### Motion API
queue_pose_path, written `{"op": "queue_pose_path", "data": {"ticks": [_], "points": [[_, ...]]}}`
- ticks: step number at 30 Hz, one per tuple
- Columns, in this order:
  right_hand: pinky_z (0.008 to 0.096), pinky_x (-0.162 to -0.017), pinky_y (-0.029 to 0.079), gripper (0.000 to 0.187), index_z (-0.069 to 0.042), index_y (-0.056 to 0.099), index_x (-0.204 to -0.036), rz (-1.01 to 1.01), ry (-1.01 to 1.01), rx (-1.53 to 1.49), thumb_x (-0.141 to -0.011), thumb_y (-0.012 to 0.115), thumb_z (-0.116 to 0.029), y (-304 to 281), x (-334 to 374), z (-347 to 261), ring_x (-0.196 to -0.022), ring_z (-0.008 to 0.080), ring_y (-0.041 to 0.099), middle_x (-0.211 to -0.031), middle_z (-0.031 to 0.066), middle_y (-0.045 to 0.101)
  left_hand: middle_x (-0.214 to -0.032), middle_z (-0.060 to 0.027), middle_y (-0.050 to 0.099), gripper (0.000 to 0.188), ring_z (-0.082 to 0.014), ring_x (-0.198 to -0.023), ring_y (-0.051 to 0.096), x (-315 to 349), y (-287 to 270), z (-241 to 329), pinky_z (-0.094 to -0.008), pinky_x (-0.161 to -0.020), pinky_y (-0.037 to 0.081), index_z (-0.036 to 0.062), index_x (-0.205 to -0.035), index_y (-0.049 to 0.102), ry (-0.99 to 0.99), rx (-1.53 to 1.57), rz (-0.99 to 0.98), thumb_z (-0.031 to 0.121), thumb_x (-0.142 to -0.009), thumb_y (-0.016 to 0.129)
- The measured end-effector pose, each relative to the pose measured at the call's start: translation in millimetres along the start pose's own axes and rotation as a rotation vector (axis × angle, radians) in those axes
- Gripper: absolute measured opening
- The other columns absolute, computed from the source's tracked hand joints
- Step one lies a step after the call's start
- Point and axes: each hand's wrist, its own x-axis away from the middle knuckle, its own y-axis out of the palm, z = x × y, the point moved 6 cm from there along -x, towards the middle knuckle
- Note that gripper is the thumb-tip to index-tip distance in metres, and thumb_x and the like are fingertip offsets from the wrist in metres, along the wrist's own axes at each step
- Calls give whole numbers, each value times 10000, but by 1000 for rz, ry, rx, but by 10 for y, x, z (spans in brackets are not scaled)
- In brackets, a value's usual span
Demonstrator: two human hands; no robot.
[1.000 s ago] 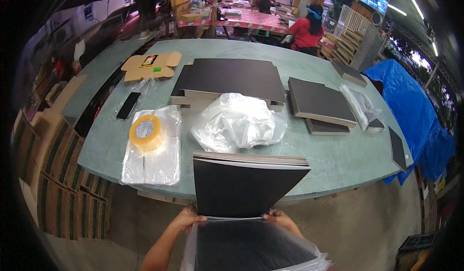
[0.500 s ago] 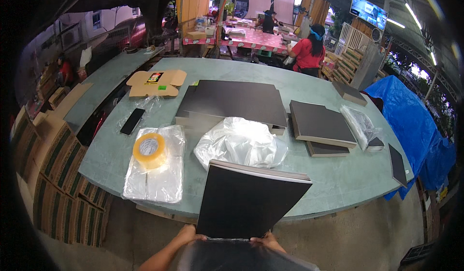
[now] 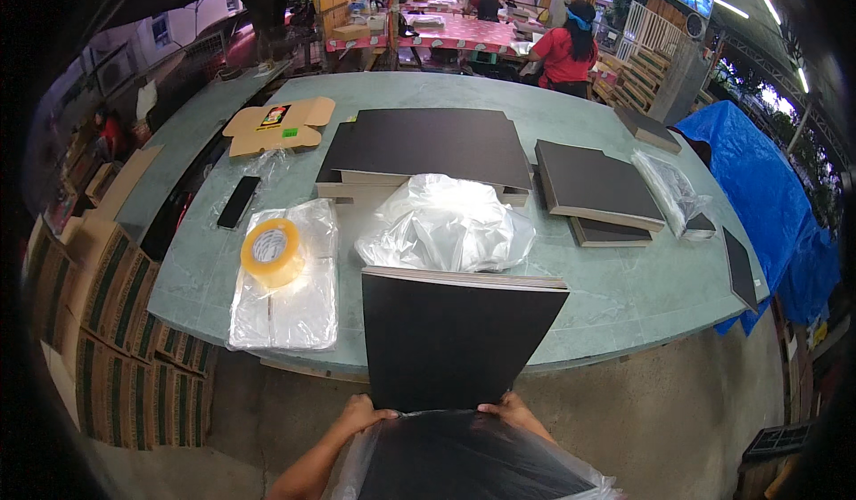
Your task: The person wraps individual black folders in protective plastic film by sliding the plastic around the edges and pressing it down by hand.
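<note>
A thick black-covered book (image 3: 459, 344) stands tilted at the table's near edge, its pale page edges facing up. Its lower end meets the mouth of a transparent plastic bag (image 3: 464, 464), which spreads toward me with a dark surface showing through it. My left hand (image 3: 361, 413) pinches the bag's rim at the book's lower left corner. At the lower right corner my right hand (image 3: 506, 409) is closed on the same rim, thumb inward. Just beyond the book lies a crumpled heap of plastic bags (image 3: 446, 228).
The green table (image 3: 606, 317) holds black books (image 3: 428, 143), more books (image 3: 597, 184), a tape roll (image 3: 272, 250) on packed plastic bags (image 3: 285, 317), a phone (image 3: 238, 202) and a flattened carton (image 3: 276, 126). Cardboard boxes (image 3: 116, 295) stand left. A person in red (image 3: 566, 54) is across the table.
The view has tipped downward, so the table sits higher in it. The book stands straighter, and more of the plastic bag shows below my hands. Both hands keep their hold on its rim.
</note>
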Motion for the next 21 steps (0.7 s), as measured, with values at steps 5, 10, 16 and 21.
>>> {"op": "queue_pose_path", "data": {"ticks": [5,10,16,21], "points": [[326,-764,429,498,82,533,-959,16,81,36,-712,651,-334,118,481,-655,-838,229,573,-902,158,598,-858,-308,547,761,-384,-873,546,1,15,8,-393,-737,444,-133,-783,559,21,-94,10,595,-573,633],[334,-808,413,579,17,548,-1024,-202,299,1014,-818,395,-503,-272,489,-1043,-917,247,555,-994,148,576,-980,-279,529,698,-364,-967,507,0,-184,-41,-396,-818,404,-97,-983,520,88,-210,-102,521,-668,596],[380,-996,194,569,-13,372,-1228,-1385,-458,30,-855,354,-441,682,1650,-2227,-1223,276,262,-1290,166,326,-759,-126,602,308,-192,-688,585,875,-2007,1395,-297,-632,444,28,-934,559,373,-213,96,263,-742,607],[420,-1019,62,510,-184,255,-1308,-1421,-322,201,-862,379,-398,1091,1244,-1333,-1277,279,41,-1387,104,99,-715,-123,549,211,-238,-665,545,892,-2462,2839,-325,-594,417,15,-793,539,844,-293,593,213,-739,584]]}}
